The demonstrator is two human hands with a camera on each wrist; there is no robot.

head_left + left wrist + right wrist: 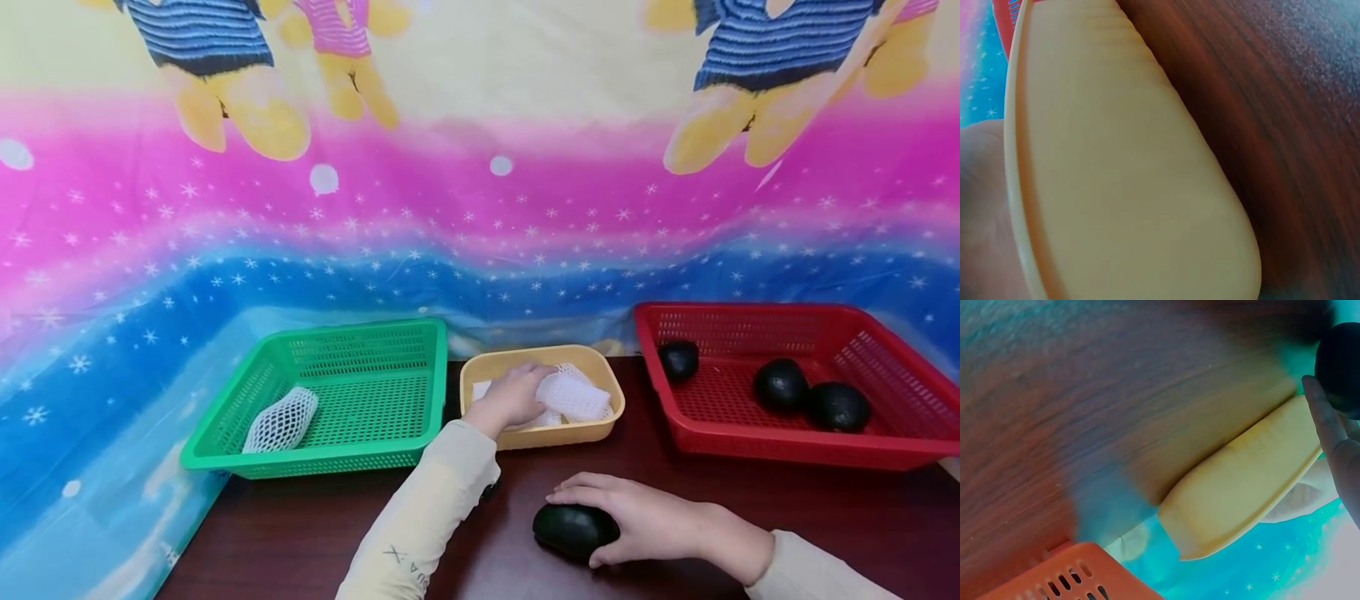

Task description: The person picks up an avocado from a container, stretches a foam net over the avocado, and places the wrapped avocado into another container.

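My right hand (pixel 651 518) grips a dark avocado (pixel 573 531), thumb on the near side and fingers over the far side. In the right wrist view, the avocado (pixel 1340 369) shows at the right edge with a finger along it. My left hand (pixel 516 397) reaches into a small yellow basin (pixel 542 435) among white foam net sleeves (pixel 576 395). Its fingertips are hidden down in the basin, so I cannot tell whether they pinch a sleeve. The basin's outer wall (pixel 1122 150) fills much of the left wrist view.
On the left stands a green basket (pixel 360 404) holding a net-wrapped item (pixel 282 421). A red basket (pixel 720 446) at the right holds three dark avocados (pixel 780 385). All stand on a dark wooden table (pixel 300 525) before a patterned cloth backdrop (pixel 480 192).
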